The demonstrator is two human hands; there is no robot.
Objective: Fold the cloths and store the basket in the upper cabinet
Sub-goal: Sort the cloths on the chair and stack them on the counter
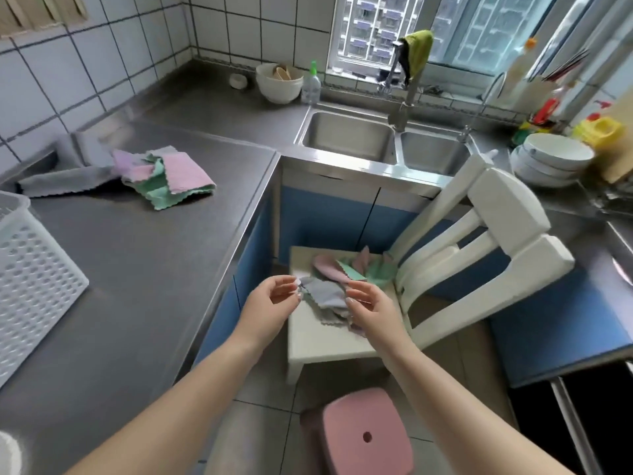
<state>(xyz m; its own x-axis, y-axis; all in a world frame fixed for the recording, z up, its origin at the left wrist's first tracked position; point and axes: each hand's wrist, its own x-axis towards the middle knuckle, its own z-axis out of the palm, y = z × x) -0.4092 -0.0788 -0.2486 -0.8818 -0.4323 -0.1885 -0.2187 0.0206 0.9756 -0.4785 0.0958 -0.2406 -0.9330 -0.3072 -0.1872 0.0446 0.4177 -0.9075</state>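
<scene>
A pile of loose cloths (346,272), pink, green and grey, lies on the seat of a white chair (322,341). My left hand (274,298) pinches the left corner of a grey cloth (323,291) on top of that pile. My right hand (368,303) pinches its right edge with curled fingers. A second heap of pink, green and lilac cloths (168,176) sits on the steel counter (144,269) at the left, beside a spread grey cloth (68,181). The white perforated basket (34,279) stands at the counter's left edge. No upper cabinet is in view.
A pink stool (366,437) stands on the floor in front of the chair. A double sink (349,135) with a faucet is behind it. Stacked white bowls (551,159) and bottles crowd the right counter. A bowl (279,82) sits at the back.
</scene>
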